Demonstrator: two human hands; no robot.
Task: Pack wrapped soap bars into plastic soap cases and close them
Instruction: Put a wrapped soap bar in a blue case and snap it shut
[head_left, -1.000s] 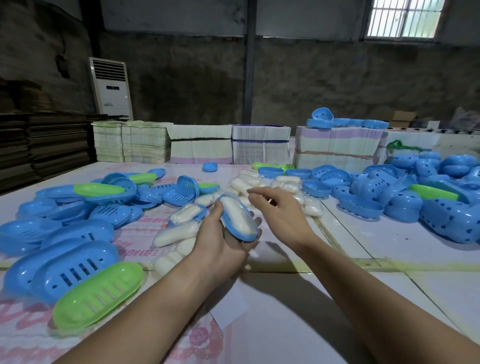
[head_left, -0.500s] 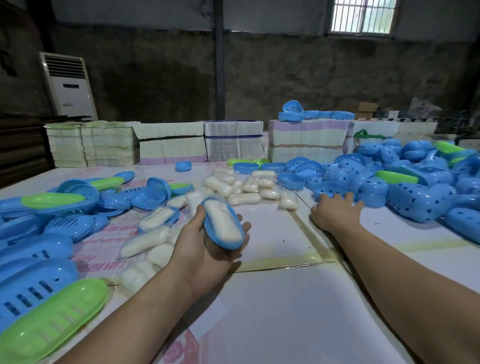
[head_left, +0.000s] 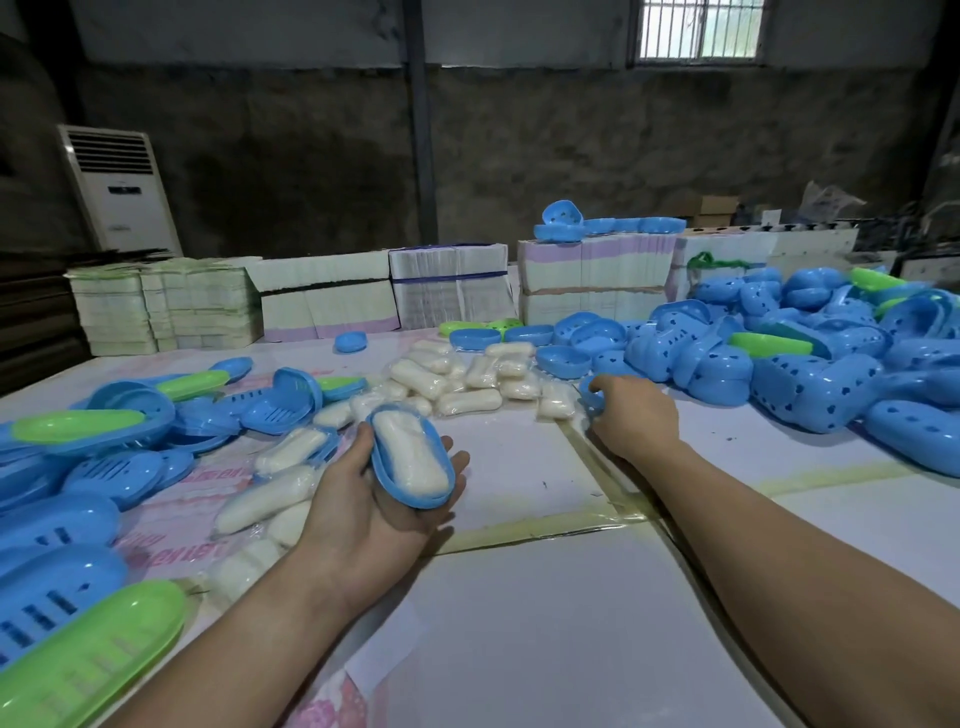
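Note:
My left hand (head_left: 363, 509) holds a blue case half (head_left: 387, 470) palm up, with a white wrapped soap bar (head_left: 410, 457) lying in it. Farther right, my right hand (head_left: 636, 415) grips another blue case half (head_left: 592, 400) at the edge of the pile, fingers curled over it. A heap of wrapped soap bars (head_left: 467, 384) lies between the two hands, toward the back. Blue and green case trays (head_left: 93, 467) with slots spread over the left of the table. Blue perforated case lids (head_left: 810, 379) are piled on the right.
Stacks of flat cartons (head_left: 447, 291) line the back of the table, with more blue halves (head_left: 597, 226) on top. An air-conditioner unit (head_left: 122, 192) stands at the back left wall. Bare white table (head_left: 545, 623) lies in front of me.
My right hand has moved from the middle over to the blue pile on the right and closed on a case half. My left hand has kept the filled half.

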